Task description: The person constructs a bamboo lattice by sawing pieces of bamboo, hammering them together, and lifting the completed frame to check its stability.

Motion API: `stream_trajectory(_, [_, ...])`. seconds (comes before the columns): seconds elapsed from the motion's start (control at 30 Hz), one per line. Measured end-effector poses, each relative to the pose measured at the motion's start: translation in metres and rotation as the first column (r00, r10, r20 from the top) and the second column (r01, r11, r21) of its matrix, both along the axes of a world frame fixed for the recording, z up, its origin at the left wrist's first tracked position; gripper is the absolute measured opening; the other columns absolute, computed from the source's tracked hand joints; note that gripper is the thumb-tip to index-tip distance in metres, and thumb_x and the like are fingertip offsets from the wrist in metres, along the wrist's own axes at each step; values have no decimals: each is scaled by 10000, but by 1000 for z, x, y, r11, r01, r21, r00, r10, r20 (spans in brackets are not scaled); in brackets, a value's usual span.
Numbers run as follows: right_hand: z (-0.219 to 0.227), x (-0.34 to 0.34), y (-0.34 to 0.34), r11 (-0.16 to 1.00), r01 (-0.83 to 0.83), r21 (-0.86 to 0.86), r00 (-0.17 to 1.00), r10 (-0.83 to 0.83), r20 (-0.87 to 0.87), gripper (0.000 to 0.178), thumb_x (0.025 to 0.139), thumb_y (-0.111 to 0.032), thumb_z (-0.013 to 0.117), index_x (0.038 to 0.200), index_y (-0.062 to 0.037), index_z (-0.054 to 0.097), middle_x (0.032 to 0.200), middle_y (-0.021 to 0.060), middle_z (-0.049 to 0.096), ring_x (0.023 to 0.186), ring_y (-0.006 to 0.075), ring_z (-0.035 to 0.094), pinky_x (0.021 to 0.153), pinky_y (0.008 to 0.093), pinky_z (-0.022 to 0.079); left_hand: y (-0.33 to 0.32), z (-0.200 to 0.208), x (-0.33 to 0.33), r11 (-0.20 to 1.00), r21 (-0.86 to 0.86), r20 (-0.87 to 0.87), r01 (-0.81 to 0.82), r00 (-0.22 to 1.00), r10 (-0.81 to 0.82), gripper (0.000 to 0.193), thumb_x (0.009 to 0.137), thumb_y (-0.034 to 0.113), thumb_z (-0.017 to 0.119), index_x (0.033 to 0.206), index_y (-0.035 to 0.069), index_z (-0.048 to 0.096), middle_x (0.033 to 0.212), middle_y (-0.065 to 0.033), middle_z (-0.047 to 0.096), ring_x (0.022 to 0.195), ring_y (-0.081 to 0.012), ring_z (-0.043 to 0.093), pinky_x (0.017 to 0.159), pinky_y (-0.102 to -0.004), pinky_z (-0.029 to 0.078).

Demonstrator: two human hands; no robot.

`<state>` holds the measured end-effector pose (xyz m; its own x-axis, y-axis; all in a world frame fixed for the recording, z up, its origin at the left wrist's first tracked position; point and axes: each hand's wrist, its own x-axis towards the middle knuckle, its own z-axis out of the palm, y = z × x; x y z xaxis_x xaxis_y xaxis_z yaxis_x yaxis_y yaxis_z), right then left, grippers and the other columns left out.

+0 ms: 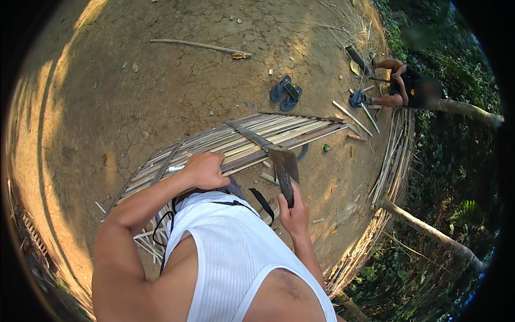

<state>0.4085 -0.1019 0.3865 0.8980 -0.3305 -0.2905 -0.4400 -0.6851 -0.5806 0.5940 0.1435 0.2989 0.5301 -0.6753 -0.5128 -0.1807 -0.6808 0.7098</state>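
Observation:
A panel of long split-bamboo slats (206, 140) with crosspieces lies slanting in front of me, light and dark strips side by side. My left hand (204, 170) is closed at its near edge, fingers curled over the slats. My right hand (294, 209) grips the thick dark handle of a hatchet-like tool (283, 155). Its broad, wedge-shaped brown head is raised beside the panel's right part and seems to overlap the end of a crosspiece (248, 134). A small pale cylinder (176, 168) shows beside my left wrist.
Dark flip-flops (280, 89) with a phone (292, 90) on them lie beyond the panel. Farther off are a long stick (198, 44) and a yellow-handled tool (239, 56). Another person (410, 86) sits at the right near cut bamboo. Bundled poles (394, 155) line the right side.

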Motion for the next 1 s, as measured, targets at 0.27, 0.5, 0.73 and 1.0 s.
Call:
stream_trajectory(0.27, [-3, -14, 15, 984, 125, 126, 986, -138, 97, 475, 1008, -241, 675, 1349, 71, 563, 979, 178, 703, 883, 274, 703, 776, 364, 534, 5, -3, -4, 1000, -17, 14, 17, 1000, -16, 476, 662, 348, 725, 932, -39, 660, 800, -209, 714, 848, -442, 694, 781, -527, 540])
stream_trajectory(0.5, [-44, -33, 5, 988, 110, 104, 940, -138, 311, 416, 984, -211, 685, 1295, 40, 568, 767, 123, 670, 616, 233, 672, 588, 355, 515, 2, 7, 0, 999, -14, -19, 42, 999, -43, 553, 663, 332, 726, 1043, -65, 663, 937, -290, 694, 937, -475, 670, 830, -534, 526])
stream_trajectory(0.73, [-46, -60, 20, 736, 343, 584, 742, -593, 312, 314, 1032, -244, 631, 1178, 24, 555, 751, 29, 620, 600, 96, 583, 554, 257, 477, 26, 18, 10, 996, 36, -50, 81, 996, -79, 533, 652, 313, 720, 1030, -51, 630, 940, -303, 678, 902, -482, 661, 791, -528, 520])
stream_trajectory(1.0, [-65, -92, 22, 710, 450, 542, 720, -648, 250, 268, 1063, -276, 601, 1062, -18, 528, 742, 31, 597, 586, 96, 562, 539, 256, 451, 30, 25, 28, 984, 57, -41, 168, 985, -166, 601, 642, 305, 713, 1134, -32, 641, 938, -285, 683, 879, -462, 668, 775, -501, 521])
